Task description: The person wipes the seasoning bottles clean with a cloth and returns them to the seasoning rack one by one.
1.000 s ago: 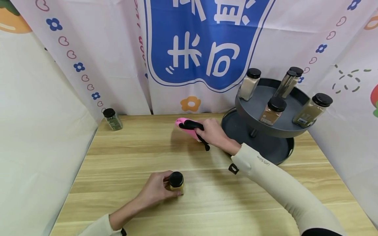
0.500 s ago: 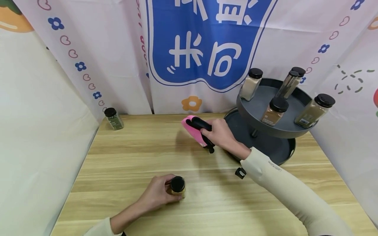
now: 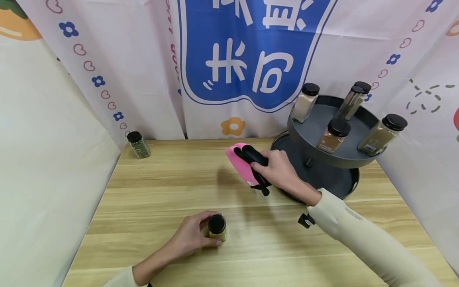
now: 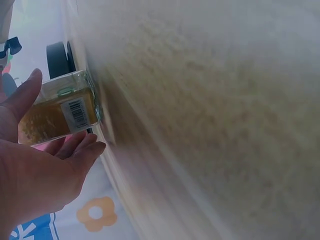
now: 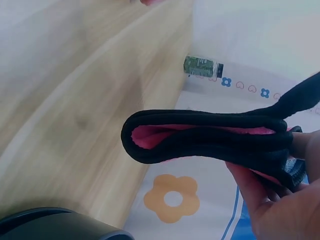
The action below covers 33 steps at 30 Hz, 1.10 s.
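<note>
My left hand (image 3: 193, 235) grips a square glass spice jar (image 3: 216, 229) with a black lid and yellow contents, standing upright on the wooden table. In the left wrist view the jar (image 4: 65, 112) shows a barcode label, with the thumb on one side and the fingers on the other. My right hand (image 3: 281, 169) pinches a folded pink cloth (image 3: 241, 166) with thick black edging, held above the table by the two-tier stand. The right wrist view shows the cloth (image 5: 205, 135) end-on, its pink layers folded inside the black border.
A dark grey two-tier round stand (image 3: 333, 159) is at the right; its upper tier carries several spice jars, including a brown one (image 3: 333, 135). A green-filled jar (image 3: 138, 145) stands at the table's back left corner. Printed curtains (image 3: 150, 79) hang behind.
My right hand has moved right and toward me with the pink cloth, and more of its pink face shows. The left hand with the jar has hardly moved.
</note>
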{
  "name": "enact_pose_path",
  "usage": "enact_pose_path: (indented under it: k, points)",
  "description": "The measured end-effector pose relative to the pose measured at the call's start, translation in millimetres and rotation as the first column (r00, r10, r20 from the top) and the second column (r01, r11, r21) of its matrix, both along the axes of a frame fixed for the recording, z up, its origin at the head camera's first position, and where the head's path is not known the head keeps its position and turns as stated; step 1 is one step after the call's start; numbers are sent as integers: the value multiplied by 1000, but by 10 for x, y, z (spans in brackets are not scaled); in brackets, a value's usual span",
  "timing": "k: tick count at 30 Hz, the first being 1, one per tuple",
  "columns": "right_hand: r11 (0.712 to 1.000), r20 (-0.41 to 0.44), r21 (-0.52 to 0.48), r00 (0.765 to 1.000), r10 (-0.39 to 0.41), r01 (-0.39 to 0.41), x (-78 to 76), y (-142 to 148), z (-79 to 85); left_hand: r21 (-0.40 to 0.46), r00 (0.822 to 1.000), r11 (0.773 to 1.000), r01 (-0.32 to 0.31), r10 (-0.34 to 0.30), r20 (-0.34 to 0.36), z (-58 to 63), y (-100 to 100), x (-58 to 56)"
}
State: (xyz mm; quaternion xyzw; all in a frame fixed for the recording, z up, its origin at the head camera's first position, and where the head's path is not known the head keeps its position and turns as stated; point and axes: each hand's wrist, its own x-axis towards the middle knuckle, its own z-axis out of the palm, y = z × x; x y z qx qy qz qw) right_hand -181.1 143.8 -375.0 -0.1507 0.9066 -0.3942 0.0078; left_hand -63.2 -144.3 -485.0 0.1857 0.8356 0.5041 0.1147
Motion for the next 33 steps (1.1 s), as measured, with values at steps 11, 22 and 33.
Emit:
enact_pose_path:
  k: [11, 22, 33]
  points:
    - [998, 26, -61, 1000, 13, -11, 292, 128, -23, 3, 999, 1000, 23, -23, -28, -37, 35, 9]
    - [997, -16, -69, 1000, 14, -15, 465, 174, -83, 3, 999, 1000, 18, -18, -35, -23, 20, 45]
    - [996, -11, -84, 1000, -4, 3, 538, 190, -154, -92, 1000, 996, -7, 5, -20, 178, -47, -37]
